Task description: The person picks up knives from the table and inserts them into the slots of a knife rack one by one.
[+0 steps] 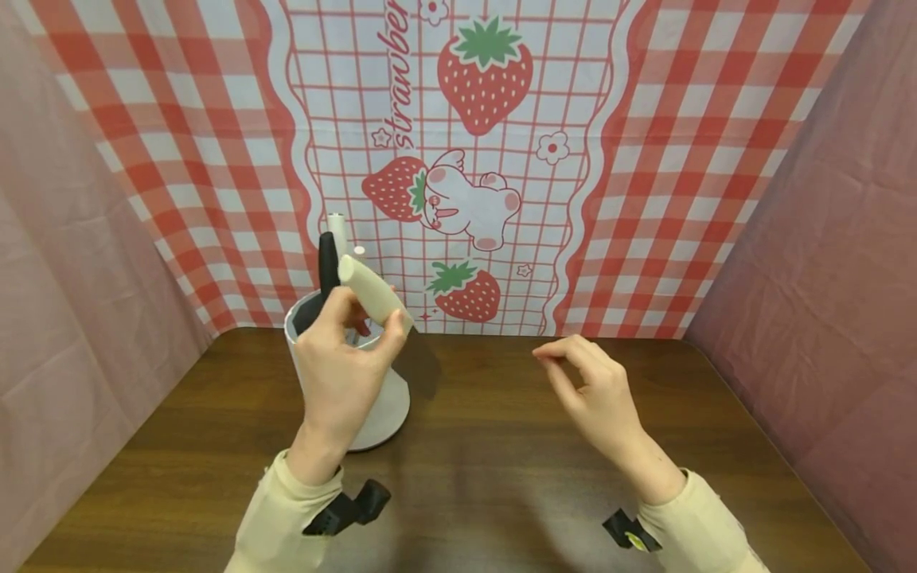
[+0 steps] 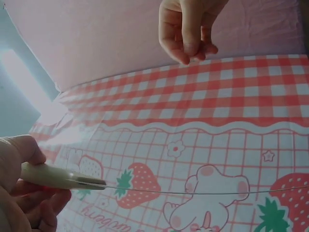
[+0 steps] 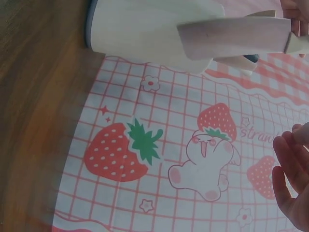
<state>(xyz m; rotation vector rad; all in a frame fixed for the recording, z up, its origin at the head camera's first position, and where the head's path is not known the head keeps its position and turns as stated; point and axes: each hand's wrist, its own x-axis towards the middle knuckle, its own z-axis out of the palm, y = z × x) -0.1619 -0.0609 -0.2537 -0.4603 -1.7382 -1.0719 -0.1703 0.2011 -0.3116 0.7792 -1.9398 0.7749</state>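
My left hand (image 1: 342, 370) pinches the cream handle (image 1: 372, 288) of a kitchen knife between thumb and fingers. Broad and pale, the knife's blade (image 3: 236, 37) shows flat-on in the right wrist view; the left wrist view catches it edge-on as a thin line. Behind and below the hand stands a white round holder (image 1: 295, 344), partly hidden, with a black handle (image 1: 328, 263) and a white handle (image 1: 337, 231) sticking up from it. Over the table to the right, my right hand (image 1: 595, 390) is raised with loosely bent fingers, thumb and forefinger tips close together, holding nothing.
The holder's flat round base (image 1: 387, 410) rests on the dark wooden table (image 1: 487, 446). A red-and-white strawberry cloth (image 1: 652, 199) hangs along the back edge. Pink curtains (image 1: 809, 263) flank both sides.
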